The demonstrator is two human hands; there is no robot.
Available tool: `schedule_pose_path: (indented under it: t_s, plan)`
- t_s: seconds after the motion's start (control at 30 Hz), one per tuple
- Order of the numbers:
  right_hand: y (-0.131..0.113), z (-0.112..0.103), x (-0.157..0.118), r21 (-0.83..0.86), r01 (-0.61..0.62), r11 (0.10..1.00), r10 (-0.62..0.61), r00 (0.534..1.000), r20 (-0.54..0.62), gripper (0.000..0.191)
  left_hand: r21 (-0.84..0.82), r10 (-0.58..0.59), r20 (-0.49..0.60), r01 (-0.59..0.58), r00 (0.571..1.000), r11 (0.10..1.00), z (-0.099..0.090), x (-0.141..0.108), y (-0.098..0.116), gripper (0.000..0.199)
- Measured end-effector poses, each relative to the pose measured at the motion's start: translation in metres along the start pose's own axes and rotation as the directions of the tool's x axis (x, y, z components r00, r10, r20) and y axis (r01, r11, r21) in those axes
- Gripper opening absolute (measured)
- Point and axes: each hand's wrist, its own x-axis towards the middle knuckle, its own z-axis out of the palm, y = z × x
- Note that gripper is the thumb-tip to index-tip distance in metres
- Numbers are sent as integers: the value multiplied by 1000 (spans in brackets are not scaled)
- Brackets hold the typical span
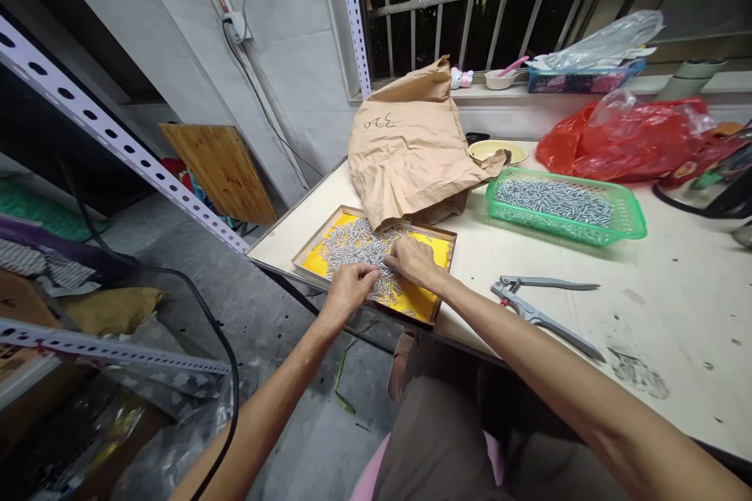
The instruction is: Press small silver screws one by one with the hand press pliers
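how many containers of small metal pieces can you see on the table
2: the yellow-lined tray, at the left hand and right hand, and the green basket, right of the paper bag. Others could be hidden behind the bag.

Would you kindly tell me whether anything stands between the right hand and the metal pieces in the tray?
Nothing visible does: the right hand is at the metal pieces. The paper bag overlaps the far edge of the tray, beyond that hand.

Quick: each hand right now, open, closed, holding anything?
Left hand: curled, fingertips at the metal pieces; cannot tell if it grips one.
Right hand: curled, at the metal pieces too; grip also unclear.
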Motion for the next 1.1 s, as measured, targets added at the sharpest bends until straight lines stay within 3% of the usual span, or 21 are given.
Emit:
schedule_pose_path:
  t_s: [0.17,0.27,0.4,0.53,0.63,0.77,0.9,1.0,1.1]
  plan:
    - [14,5,2,28,62,998,-62,998,-3,22,-15,17,-56,-17,998,1000,6,1,-4,25]
    - [29,9,2,203,118,972,-115,993,-24,28,-8,52,-90,-53,995,999,13,1,-1,22]
    - [36,13,-4,572,198,796,-176,980,-94,27,-35,130,-96,-134,987,990,23,-1,9,18]
    - [33,7,-15,691,242,681,-193,970,-149,23,-86,114,-107,-124,988,989,25,-1,20,20]
    - [32,-2,-22,722,246,647,-231,965,-123,25,-180,88,-22,-91,996,979,21,-1,25,23]
    - [33,-7,-25,681,259,685,-237,963,-128,26,-360,-5,170,67,985,931,16,1,25,20]
    - [36,-9,-26,610,229,759,-222,971,-89,27,-366,-34,238,122,971,923,14,1,25,20]
    - [41,-11,-26,305,192,933,-189,981,-42,27,-301,-26,188,83,982,950,10,3,22,22]
    - [42,-12,-26,-22,131,991,-132,991,-33,25,-150,15,9,-14,1000,989,2,8,16,35]
